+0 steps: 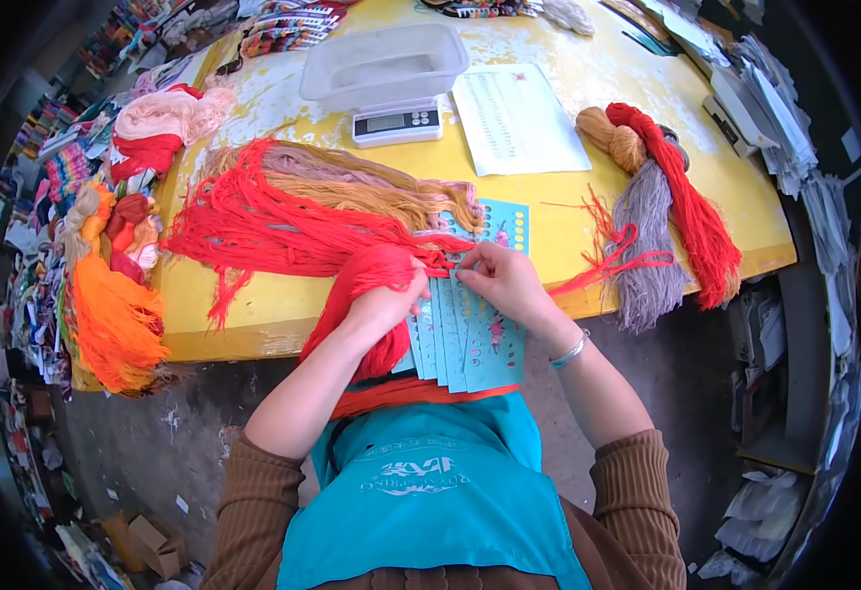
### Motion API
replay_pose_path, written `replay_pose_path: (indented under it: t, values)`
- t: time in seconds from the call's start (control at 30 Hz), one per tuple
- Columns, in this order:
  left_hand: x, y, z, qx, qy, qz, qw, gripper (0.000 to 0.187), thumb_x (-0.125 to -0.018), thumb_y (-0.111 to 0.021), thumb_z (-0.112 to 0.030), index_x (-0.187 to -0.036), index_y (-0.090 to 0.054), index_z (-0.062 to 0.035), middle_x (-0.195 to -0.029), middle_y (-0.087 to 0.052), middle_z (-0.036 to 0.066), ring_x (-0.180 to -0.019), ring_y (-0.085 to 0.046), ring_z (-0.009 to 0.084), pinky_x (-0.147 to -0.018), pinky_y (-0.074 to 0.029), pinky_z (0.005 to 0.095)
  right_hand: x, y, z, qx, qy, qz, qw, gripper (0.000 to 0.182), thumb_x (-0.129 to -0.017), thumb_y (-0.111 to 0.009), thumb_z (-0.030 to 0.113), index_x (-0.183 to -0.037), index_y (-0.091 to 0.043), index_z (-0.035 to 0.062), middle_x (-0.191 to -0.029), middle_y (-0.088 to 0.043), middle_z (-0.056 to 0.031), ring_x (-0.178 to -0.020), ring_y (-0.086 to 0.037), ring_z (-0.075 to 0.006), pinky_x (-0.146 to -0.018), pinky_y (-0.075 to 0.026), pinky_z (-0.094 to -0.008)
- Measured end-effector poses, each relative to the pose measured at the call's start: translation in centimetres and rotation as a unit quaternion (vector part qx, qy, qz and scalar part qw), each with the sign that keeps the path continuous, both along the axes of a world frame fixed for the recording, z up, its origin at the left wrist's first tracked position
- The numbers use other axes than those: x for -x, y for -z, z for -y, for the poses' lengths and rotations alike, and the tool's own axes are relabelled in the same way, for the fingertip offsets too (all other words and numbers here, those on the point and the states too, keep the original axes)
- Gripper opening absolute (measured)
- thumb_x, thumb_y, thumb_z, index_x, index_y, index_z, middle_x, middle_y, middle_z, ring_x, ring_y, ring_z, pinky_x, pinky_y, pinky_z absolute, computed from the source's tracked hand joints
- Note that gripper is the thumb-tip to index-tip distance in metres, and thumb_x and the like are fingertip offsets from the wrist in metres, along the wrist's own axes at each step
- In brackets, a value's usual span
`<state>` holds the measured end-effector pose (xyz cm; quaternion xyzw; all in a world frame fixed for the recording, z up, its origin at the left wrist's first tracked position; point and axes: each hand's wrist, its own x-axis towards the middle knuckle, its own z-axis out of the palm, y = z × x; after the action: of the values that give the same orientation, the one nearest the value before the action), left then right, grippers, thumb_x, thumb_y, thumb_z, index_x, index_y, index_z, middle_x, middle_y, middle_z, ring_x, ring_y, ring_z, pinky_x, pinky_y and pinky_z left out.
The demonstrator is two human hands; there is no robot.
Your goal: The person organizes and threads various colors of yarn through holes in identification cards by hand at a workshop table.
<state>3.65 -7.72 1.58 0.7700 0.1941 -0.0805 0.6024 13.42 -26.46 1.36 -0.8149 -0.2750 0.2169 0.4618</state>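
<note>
A thick hank of red embroidery thread (pixel 366 270) hangs over my left hand (pixel 387 303), whose fingers are closed on it. Just to the right, my right hand (pixel 502 283) is bent in a pinch at the top edge of the front card, with red strands at its fingertips. Fanned light-blue cards (pixel 489 359) with printed pictures and rows of holes lie below and between both hands, over the table's front edge. More red thread (pixel 283 226) spreads leftward on the table, beside tan and mauve hanks (pixel 352 187). The exact strand between my right fingertips is partly hidden.
Behind the hanks stands a digital scale (pixel 397 124) with a clear plastic tub (pixel 386 64) on it. A printed sheet (pixel 521 120) lies alongside. Red and grey hanks (pixel 652 236) hang over the right front edge, orange ones (pixel 116 315) over the left.
</note>
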Motion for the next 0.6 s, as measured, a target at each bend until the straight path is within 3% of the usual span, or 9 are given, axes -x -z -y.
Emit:
replay_pose_path:
  t: [0.1, 0.17, 0.27, 0.4, 0.5, 0.57, 0.6]
  values:
    - [0.6, -0.2, -0.8, 0.082, -0.024, 0.014, 0.996, 0.015, -0.095, -0.052, -0.018, -0.097, -0.058, -0.0043, -0.075, -0.064, 0.005, -0.052, -0.054, 0.0085, -0.046, -0.041, 0.0224, 0.1, -0.2, -0.5, 0.020, -0.004, 0.024, 1.000, 0.021, -0.082, -0.072, 0.018, -0.093, -0.063, 0.0024, -0.060, -0.053, -0.0008, -0.056, -0.049, -0.0088, -0.052, -0.041, -0.0273]
    - [0.5, -0.1, -0.7, 0.117, -0.026, 0.025, 0.992, 0.015, -0.095, -0.054, -0.019, -0.097, -0.059, -0.0045, -0.074, -0.063, 0.003, -0.052, -0.054, 0.0078, -0.045, -0.040, 0.0215, 0.1, -0.5, -0.7, 0.081, 0.003, 0.048, 0.996, 0.029, -0.079, -0.073, 0.030, -0.095, -0.065, 0.0063, -0.073, -0.066, -0.0104, -0.069, -0.066, -0.0267, -0.062, -0.051, -0.0375]
    - [0.0, -0.6, 0.2, 0.188, -0.019, -0.022, 0.982, 0.013, -0.093, -0.056, -0.020, -0.093, -0.061, -0.0080, -0.070, -0.060, 0.001, -0.052, -0.054, 0.0086, -0.047, -0.039, 0.0232, 0.7, -0.7, -0.8, 0.090, 0.014, 0.103, 0.991, 0.033, -0.079, -0.072, 0.034, -0.097, -0.064, 0.0073, -0.077, -0.068, -0.0117, -0.074, -0.067, -0.0300, -0.065, -0.052, -0.0399]
    - [-0.1, -1.2, 1.2, 0.249, 0.022, -0.046, 0.967, 0.018, -0.094, -0.055, -0.022, -0.093, -0.062, -0.0057, -0.068, -0.060, 0.002, -0.051, -0.053, 0.0092, -0.046, -0.039, 0.0233, 1.0, -0.1, -1.0, 0.078, 0.022, 0.135, 0.988, 0.031, -0.081, -0.069, 0.034, -0.096, -0.063, 0.0080, -0.078, -0.068, -0.0122, -0.075, -0.067, -0.0315, -0.065, -0.052, -0.0412]
    - [-0.4, -1.2, 1.4, 0.300, 0.053, -0.034, 0.952, 0.025, -0.095, -0.051, -0.027, -0.092, -0.062, -0.0043, -0.067, -0.059, 0.003, -0.051, -0.053, 0.0101, -0.046, -0.039, 0.0237, 0.7, -0.3, -1.2, 0.109, 0.028, 0.093, 0.989, 0.032, -0.085, -0.066, 0.039, -0.096, -0.063, 0.0087, -0.078, -0.068, -0.0122, -0.075, -0.067, -0.0315, -0.064, -0.051, -0.0410]
    - [-1.2, -1.2, 1.3, 0.285, -0.036, -0.088, 0.954, 0.032, -0.096, -0.049, -0.033, -0.088, -0.061, -0.0039, -0.064, -0.059, 0.004, -0.049, -0.052, 0.0105, -0.046, -0.039, 0.0240, 0.5, -0.1, -1.2, 0.064, 0.050, 0.057, 0.995, 0.032, -0.088, -0.067, 0.036, -0.099, -0.061, 0.0057, -0.073, -0.066, -0.0097, -0.064, -0.063, -0.0205, -0.059, -0.047, -0.0328]
    - [-1.5, -1.3, 1.5, 0.253, -0.039, -0.095, 0.962, 0.031, -0.096, -0.051, -0.032, -0.083, -0.061, -0.0057, -0.064, -0.059, 0.003, -0.049, -0.051, 0.0100, -0.047, -0.039, 0.0242, 0.3, -0.3, -1.1, 0.064, 0.049, 0.057, 0.995, 0.032, -0.088, -0.067, 0.036, -0.099, -0.061, 0.0057, -0.073, -0.066, -0.0097, -0.064, -0.063, -0.0205, -0.059, -0.047, -0.0328]
